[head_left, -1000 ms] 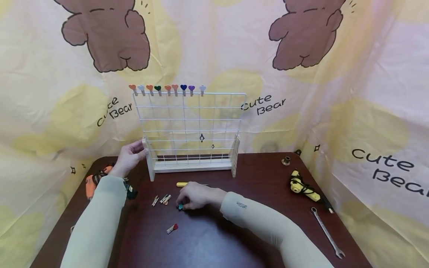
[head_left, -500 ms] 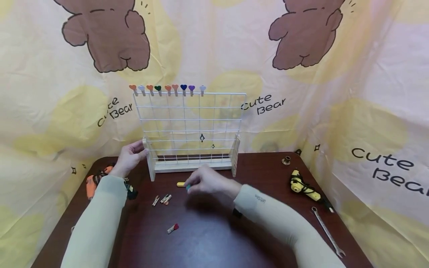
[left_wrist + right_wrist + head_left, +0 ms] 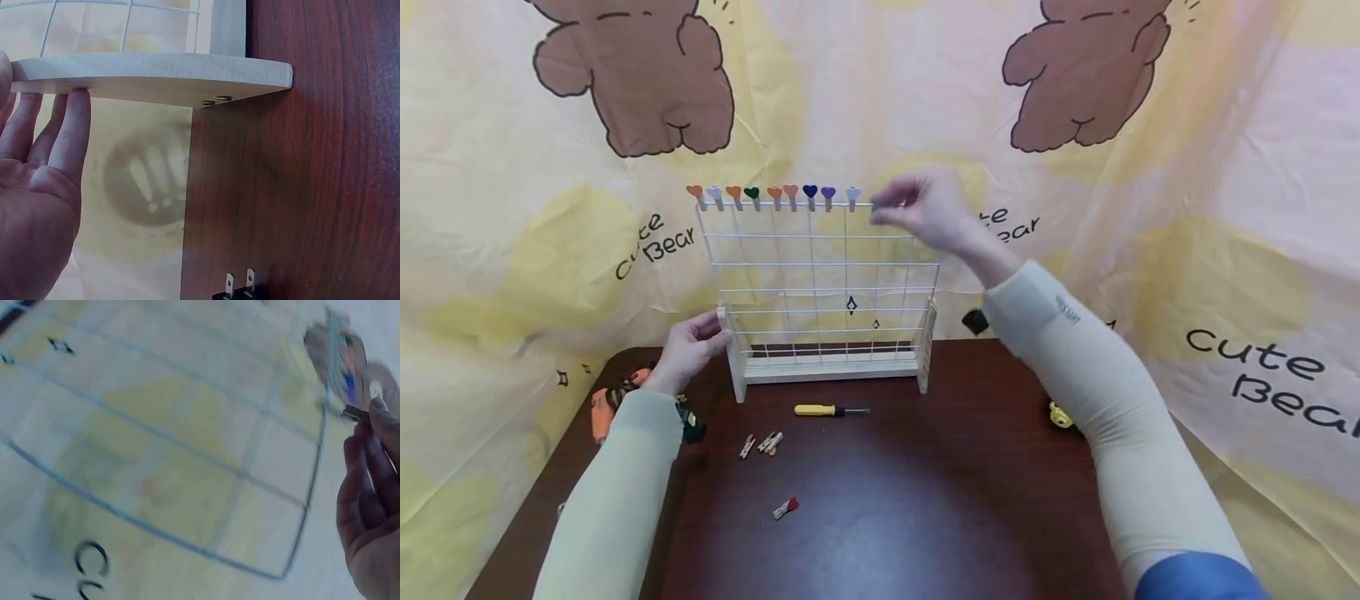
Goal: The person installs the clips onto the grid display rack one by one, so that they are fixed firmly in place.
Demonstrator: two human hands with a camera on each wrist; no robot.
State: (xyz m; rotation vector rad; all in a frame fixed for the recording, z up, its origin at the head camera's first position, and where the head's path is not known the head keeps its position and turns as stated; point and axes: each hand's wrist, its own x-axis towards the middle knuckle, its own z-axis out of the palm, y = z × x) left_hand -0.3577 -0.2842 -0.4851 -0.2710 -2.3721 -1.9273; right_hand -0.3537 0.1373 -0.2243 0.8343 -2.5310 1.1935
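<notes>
My left hand (image 3: pixel 687 354) grips the left wooden side post (image 3: pixel 156 81) of a white wire grid rack (image 3: pixel 831 371), thumb on one face and fingers on the other. Up at the rack's top wire, right of a row of heart clothespins, my right hand (image 3: pixel 934 212) pinches a small wooden clothespin (image 3: pixel 355 414) with a teal heart. Several heart clothespins in orange, white, green, blue and purple stand clipped along the top wire, a white one (image 3: pixel 853 195) being nearest to my right hand. On the table lie a red-heart clothespin (image 3: pixel 786 508) and a small group of clothespins (image 3: pixel 770 442).
A yellow-handled screwdriver (image 3: pixel 815 410) lies in front of the rack. An orange tool (image 3: pixel 602 412) lies beside my left forearm, and a yellow tool (image 3: pixel 1060 414) is partly hidden behind my right sleeve. A patterned cloth (image 3: pixel 1075 267) hangs behind the table.
My right hand has lifted the teal-heart clothespin from the table, moving up and right to the rack's top wire. The left hand has stayed on the side post.
</notes>
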